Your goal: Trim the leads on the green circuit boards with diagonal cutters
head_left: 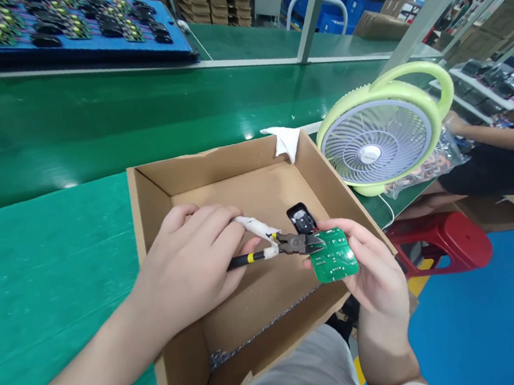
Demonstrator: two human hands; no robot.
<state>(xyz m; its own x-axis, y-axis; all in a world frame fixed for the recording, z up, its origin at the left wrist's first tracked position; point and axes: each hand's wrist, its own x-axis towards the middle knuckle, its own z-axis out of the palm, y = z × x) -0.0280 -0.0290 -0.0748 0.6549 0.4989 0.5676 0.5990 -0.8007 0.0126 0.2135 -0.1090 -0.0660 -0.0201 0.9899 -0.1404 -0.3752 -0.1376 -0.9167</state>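
Note:
My left hand (199, 253) is closed around the handles of a pair of cutting pliers (292, 244), one handle wrapped in white tape. The jaws' tips lie at the upper left part of a green circuit board (335, 258). My right hand (374, 260) grips that board by its edge, between thumb and fingers. Right behind the board is a small black plastic housing (300, 217) with parts inside; how it is joined to the board is hidden. Both hands are over an open cardboard box (243, 194), with small bits and metallic-looking debris along its bottom edge.
A white cloth or paper (285, 142) hangs over the box's far corner. Right of it stands a lime-green fan (377, 137), and below that a red stool (455, 242). A blue tray (177, 41) of boards and black housings sits at the far left. Another person's arm (499, 136) reaches in at right.

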